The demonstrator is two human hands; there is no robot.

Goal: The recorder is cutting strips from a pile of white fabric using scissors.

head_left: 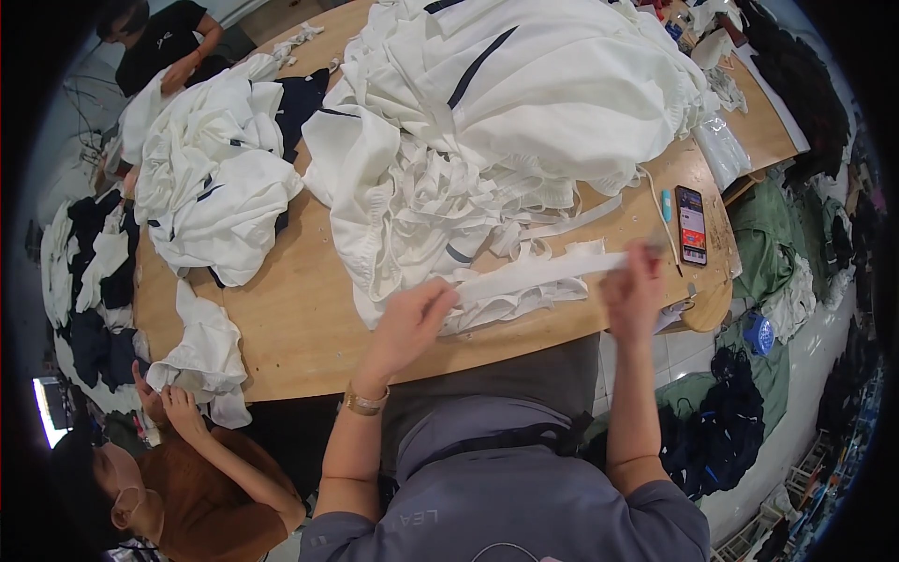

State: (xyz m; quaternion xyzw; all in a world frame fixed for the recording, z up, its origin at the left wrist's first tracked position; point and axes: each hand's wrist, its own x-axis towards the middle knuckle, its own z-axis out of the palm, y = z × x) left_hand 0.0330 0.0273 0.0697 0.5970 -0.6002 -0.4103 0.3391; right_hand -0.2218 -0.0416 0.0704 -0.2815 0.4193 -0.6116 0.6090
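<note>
A flat white elastic band (543,274) runs nearly straight between my two hands above the near edge of the table. My left hand (410,326) pinches its left end between thumb and fingers. At the other end my right hand (635,286) is closed on the band, its fingers smeared by motion; a small dark spot by the fingertips is too blurred to name. Beneath the band lie more gathered white strips (562,292). Just beyond them rises a big heap of white garments (571,103) with navy stripes and gathered waistbands.
On the wooden table (290,337), a phone (691,225), a turquoise stick-like item (667,205) and a cord (658,211) lie at right. A second white pile (215,178) stands at left. One co-worker (215,487) handles white cloth near left; another (164,47) works far left.
</note>
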